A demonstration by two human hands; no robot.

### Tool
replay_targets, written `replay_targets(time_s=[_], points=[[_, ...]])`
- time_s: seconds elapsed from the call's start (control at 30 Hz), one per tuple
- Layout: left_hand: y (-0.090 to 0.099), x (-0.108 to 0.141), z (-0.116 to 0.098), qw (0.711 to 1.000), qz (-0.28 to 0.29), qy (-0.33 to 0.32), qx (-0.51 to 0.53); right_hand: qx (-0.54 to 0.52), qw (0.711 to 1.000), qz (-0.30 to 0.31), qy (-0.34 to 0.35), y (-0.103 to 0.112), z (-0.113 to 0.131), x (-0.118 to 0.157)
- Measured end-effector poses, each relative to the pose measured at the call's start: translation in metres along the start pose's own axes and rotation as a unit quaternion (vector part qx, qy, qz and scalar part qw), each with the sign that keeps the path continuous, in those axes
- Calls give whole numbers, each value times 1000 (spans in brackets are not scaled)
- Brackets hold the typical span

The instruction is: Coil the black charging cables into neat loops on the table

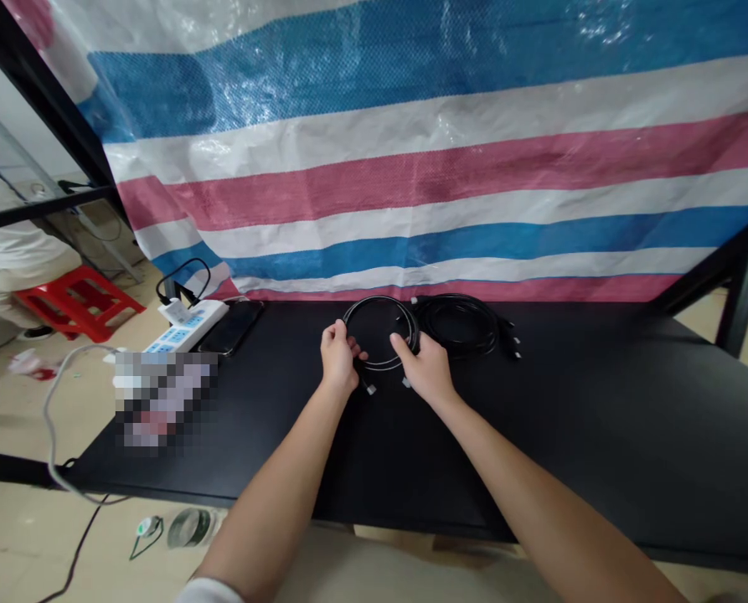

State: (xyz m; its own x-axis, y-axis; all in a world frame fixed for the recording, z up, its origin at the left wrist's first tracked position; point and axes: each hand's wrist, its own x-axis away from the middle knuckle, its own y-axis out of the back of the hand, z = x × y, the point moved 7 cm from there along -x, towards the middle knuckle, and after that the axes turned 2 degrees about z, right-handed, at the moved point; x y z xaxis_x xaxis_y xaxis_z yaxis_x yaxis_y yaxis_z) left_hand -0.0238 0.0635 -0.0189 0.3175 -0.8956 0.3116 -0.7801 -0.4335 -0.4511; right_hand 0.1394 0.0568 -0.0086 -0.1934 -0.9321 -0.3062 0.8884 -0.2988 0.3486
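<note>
A thin black cable (379, 299), wound into a round coil, is held between my two hands over the dark table. My left hand (339, 356) grips the coil's left side, and a connector end (369, 389) hangs just below its fingers. On the opposite side, my right hand (425, 364) is closed round the coil with the thumb on top. A second pale plug (406, 382) shows under that hand. Right behind my right hand lies a bundle of coiled black cables (467, 322) with several connector ends at its right.
The black table (600, 419) has a striped plastic sheet (411, 193) hanging behind it. At left are a white power strip (188, 328) with a charger, a phone (232, 327) and a blurred-out object (166, 402). A person sits on a red stool (81, 297) beyond.
</note>
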Motion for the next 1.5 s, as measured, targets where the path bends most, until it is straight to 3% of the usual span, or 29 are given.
replay_targets(time_s=[0.1,0.23,0.33,0.47,0.6,0.67,0.73,0.8,0.87,1.0,1.1,1.17,1.3,1.4,1.5], points=[[11,-13,-14,989,-13,-70,-129,135,990,40,1,-9,-8,0],[22,-19,-37,939,-57,-154,-302,245,968,59,9,-18,-12,2],[25,-14,-46,915,-77,-174,-356,274,958,66,52,-23,-5,6],[30,-12,-46,893,-90,-157,-412,279,940,133,145,-32,8,13],[28,-13,-54,828,-78,-220,-510,301,900,225,222,-39,17,20],[21,-11,-59,803,-30,-278,-526,319,887,249,221,-41,15,21],[7,-9,-54,794,89,-299,-522,329,886,250,210,-41,10,19],[-6,-4,-41,776,235,-273,-518,328,892,237,203,-41,5,17],[-14,3,-29,742,329,-241,-532,320,896,228,204,-42,1,16],[-18,9,-25,699,367,-255,-559,303,900,211,230,-42,1,14],[-18,8,-26,684,366,-270,-571,302,903,184,245,-35,8,13],[-16,5,-26,666,336,-280,-604,297,904,168,257,-27,14,11],[-6,-3,-33,635,185,-290,-691,277,916,105,270,-4,21,3],[2,-9,-33,656,124,-256,-699,260,928,31,265,21,20,-7],[8,-17,-25,711,127,-215,-657,254,931,-40,258,46,13,-19]])
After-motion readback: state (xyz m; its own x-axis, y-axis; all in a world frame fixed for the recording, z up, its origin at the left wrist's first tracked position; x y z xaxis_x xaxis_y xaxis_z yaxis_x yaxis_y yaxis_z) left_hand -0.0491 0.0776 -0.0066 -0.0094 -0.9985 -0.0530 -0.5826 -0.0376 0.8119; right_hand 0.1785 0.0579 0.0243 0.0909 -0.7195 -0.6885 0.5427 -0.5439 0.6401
